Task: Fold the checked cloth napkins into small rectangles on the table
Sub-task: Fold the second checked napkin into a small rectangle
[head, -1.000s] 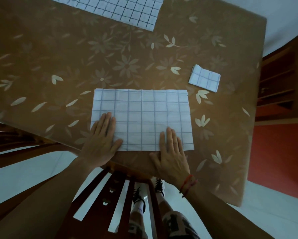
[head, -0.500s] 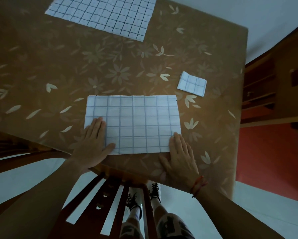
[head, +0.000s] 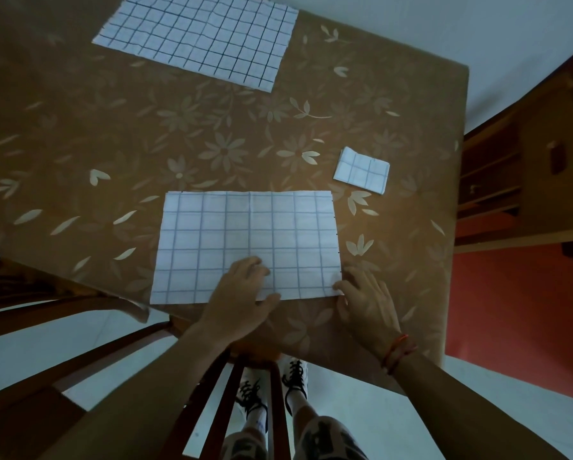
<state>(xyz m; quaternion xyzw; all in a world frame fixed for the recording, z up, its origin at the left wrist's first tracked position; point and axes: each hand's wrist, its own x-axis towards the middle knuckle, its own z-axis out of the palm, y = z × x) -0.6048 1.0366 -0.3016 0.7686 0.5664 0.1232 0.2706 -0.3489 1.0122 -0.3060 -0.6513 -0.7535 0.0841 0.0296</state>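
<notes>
Cloth this thin should be light, limp and slippy on the table (head: 79, 144). The checked napkin (head: 248, 234) lies under the loosely bent fingers of the left hand (head: 242, 300). Curled fingertips of the right hand (head: 366, 303) touch its corner, pinching or not I cannot tell. Best taken by the corners.

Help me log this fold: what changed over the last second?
The left hand slid right from the near left corner of the half-folded napkin to the middle of its near edge, fingers now bent. The right hand slid right to the near right corner; whether it pinches is unclear. That napkin, the small folded napkin and the spread napkin stayed put.
</notes>
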